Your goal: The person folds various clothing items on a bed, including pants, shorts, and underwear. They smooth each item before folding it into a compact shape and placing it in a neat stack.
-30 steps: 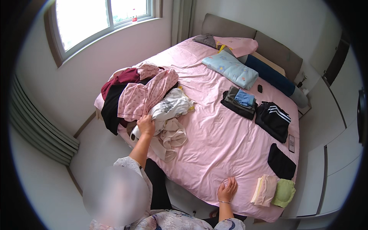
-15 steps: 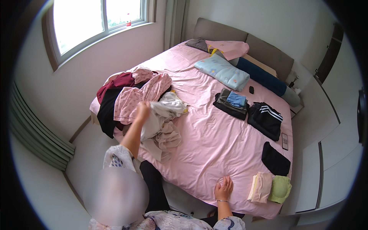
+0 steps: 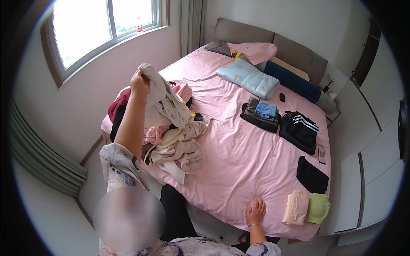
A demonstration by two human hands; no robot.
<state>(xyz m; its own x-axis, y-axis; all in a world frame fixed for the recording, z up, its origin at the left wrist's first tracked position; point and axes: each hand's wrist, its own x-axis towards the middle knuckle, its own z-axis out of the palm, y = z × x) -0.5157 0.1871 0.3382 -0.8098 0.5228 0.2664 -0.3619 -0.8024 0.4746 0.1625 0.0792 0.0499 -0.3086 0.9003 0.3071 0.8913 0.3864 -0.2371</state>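
At the bed's left edge, the left hand (image 3: 139, 82) grips a cream garment (image 3: 164, 100) lifted above the clothes pile (image 3: 177, 147). The right hand (image 3: 255, 211) rests flat, fingers spread, on the pink bedsheet (image 3: 239, 158); folded stacks (image 3: 299, 128) lie right, window (image 3: 102, 30) far left.

bare pink sheet (image 3: 239, 162) mid-bed, clothes heap (image 3: 175, 145) left

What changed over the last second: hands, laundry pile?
The left hand went from the pile at bed level up into the air, lifting a pale garment it now grips; the cloth hangs down to the heap. The right hand stayed flat on the pink sheet near the bed's edge. Folded stacks and pillows unchanged.
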